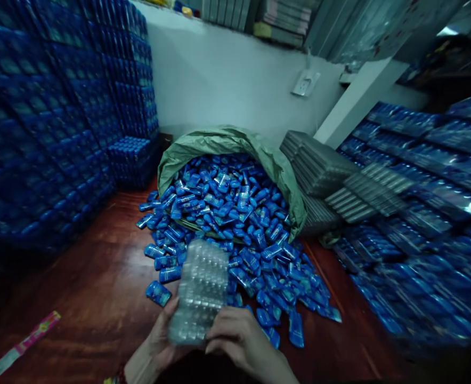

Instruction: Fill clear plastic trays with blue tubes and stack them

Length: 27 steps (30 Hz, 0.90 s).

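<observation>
At lower center, the left hand [155,345] and right hand [241,337] grasp clear molded plastic [203,288], best pinched in a light grip lest it buckle.

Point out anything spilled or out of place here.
Loose blue packets spread from the green sack onto the brown surface, looking spilled, unlike the neat stacks at left. A pink strip lies by itself at lower left, seemingly stray.

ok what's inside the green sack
Many small blue packs fill the mouth of the green sack and spill out in front. What lies deeper is hidden by the top packs and the sack itself.
</observation>
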Motion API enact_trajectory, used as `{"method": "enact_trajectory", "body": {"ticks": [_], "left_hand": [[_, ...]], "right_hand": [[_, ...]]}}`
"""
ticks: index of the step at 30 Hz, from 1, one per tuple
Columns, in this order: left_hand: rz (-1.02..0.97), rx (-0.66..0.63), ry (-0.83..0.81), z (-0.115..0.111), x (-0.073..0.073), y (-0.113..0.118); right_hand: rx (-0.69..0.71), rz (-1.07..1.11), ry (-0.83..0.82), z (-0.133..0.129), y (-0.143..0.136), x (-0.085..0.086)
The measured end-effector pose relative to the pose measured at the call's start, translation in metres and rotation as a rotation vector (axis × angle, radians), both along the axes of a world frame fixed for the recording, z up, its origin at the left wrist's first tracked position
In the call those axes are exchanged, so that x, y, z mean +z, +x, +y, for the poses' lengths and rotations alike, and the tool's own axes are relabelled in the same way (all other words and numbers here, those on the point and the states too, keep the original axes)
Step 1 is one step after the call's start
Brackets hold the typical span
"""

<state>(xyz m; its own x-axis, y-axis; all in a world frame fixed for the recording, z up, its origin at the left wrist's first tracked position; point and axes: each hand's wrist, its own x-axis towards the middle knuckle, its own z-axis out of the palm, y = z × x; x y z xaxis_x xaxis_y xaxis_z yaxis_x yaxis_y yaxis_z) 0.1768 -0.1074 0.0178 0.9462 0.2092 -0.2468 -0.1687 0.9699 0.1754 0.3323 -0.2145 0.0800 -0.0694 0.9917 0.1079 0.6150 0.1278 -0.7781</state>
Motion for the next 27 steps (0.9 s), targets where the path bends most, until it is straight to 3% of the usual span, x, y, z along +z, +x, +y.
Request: {"method": "enact_trajectory", "body": {"ticks": [7,12,16,22,27], "left_hand": [[0.06,0.256,-0.063,0.023,0.01,-0.017],[0.177,0.456,-0.139,0.028,0.03,-0.027],[0.2,0.48,-0.151,0.03,0.041,-0.042],[0.284,0.626,-0.202,0.037,0.042,-0.072],[0.262,0.71,-0.259,0.045,0.041,-0.089]], "right_hand": [[0.117,0.066,-0.034,0.061,-0.007,0.013],[0.082,-0.108,0.04,0.077,-0.025,0.013],[0.152,0.062,0.051,0.093,-0.037,0.01],[0.179,0.344,-0.076,0.126,-0.058,0.002],[0.208,0.222,-0.006,0.139,-0.082,-0.003]]}}
